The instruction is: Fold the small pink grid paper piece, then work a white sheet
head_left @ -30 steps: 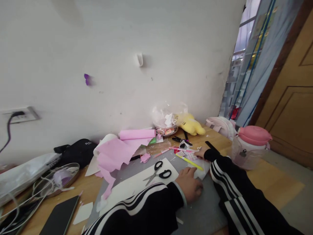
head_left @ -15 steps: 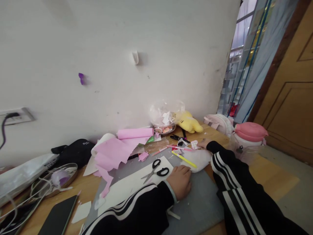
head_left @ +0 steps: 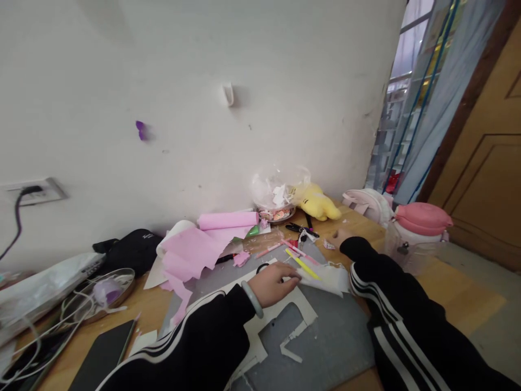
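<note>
My left hand (head_left: pixel 272 282) lies palm down on the white card (head_left: pixel 285 317) over the black scissors (head_left: pixel 262 267), of which only one handle loop shows. Its fingertips touch the edge of a crumpled white sheet (head_left: pixel 328 278). A yellow pen (head_left: pixel 303 265) and pink pens (head_left: pixel 293 248) lie just beyond the fingers. My right hand (head_left: pixel 339 235) rests on the wooden desk farther back, mostly hidden behind its black striped sleeve, next to a small paper scrap (head_left: pixel 329 245). Whether it holds anything is hidden.
A grey mat (head_left: pixel 337 336) lies under the card. Pink paper and a pink roll (head_left: pixel 228 221) sit at left, and behind them a clear bag of scraps (head_left: pixel 279 190) and a yellow plush (head_left: pixel 317 203). A pink-lidded jug (head_left: pixel 417 233) stands right; a phone (head_left: pixel 101 361), metal dish and cables lie left.
My left hand has moved left and away from me, off the white sheet and onto the scissors. The right hand has pulled back from the pens. A cut-out in the white card now shows.
</note>
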A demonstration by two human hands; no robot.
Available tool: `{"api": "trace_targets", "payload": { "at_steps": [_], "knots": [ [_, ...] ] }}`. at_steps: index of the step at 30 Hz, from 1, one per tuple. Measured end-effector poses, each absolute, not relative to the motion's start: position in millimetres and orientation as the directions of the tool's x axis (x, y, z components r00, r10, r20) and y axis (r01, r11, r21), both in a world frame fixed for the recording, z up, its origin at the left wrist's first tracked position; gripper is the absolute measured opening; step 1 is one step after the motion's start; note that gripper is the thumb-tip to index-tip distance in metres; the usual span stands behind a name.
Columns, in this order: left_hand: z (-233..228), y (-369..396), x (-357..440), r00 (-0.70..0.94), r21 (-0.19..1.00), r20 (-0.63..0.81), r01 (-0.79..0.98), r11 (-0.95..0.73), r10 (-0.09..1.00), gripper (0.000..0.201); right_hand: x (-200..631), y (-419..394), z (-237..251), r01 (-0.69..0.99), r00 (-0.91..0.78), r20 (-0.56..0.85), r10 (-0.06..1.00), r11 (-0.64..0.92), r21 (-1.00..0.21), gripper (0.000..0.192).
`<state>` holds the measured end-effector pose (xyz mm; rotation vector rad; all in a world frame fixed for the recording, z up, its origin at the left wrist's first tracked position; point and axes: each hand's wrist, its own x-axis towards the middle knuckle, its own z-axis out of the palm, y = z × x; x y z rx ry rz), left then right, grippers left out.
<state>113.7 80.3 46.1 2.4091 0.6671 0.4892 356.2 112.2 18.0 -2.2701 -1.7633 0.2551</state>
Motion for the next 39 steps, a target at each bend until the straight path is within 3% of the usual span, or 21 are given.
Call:
{"api": "trace_targets", "payload": {
  "at_steps": [7,12,20,24,27,32,37,39],
  "knots": [
    [48.7,77.4,114.9,0.696,0.821,0.145,0.312,-0.479,0.703,0.022,292.5,104.3,5.6,0.950,-0.165,-0.225,0.960,0.093,-0.299,0.026],
    [47.0,79.7,104.2,0.602,0.920,0.118,0.233,-0.315,0.790,0.014,296.3,107.2,8.3,0.976,-0.120,-0.293,0.948,0.059,-0.208,0.025],
    [52.3,75.7,47.4,0.276,0.986,0.091,0.112,-0.126,0.957,0.027,314.8,109.8,8.6,0.991,0.001,-0.194,0.981,-0.027,-0.131,0.021],
    [37.5,79.3,3.6,0.147,0.961,0.025,0.270,-0.065,0.989,0.024,307.0,101.0,16.1,0.987,-0.051,-0.067,0.996,0.040,-0.153,0.018],
    [20.0,74.3,-21.0,0.068,0.900,0.060,0.428,-0.083,0.996,0.018,288.6,90.2,22.2,0.974,-0.139,-0.009,0.990,0.135,-0.184,0.021],
    [6.8,44.4,-25.9,0.142,0.820,0.035,0.562,-0.110,0.989,0.019,241.7,64.2,21.9,0.906,-0.354,-0.005,0.935,0.341,-0.250,0.025],
    [3.3,23.4,-9.2,0.325,0.737,-0.059,0.652,-0.178,0.944,0.030,195.9,42.0,7.4,0.840,-0.495,-0.053,0.868,0.461,-0.286,0.057],
    [1.1,23.3,-5.5,0.351,0.741,-0.067,0.644,-0.189,0.934,0.034,183.9,39.0,1.3,0.829,-0.520,-0.077,0.851,0.480,-0.287,0.062]
  ]
}}
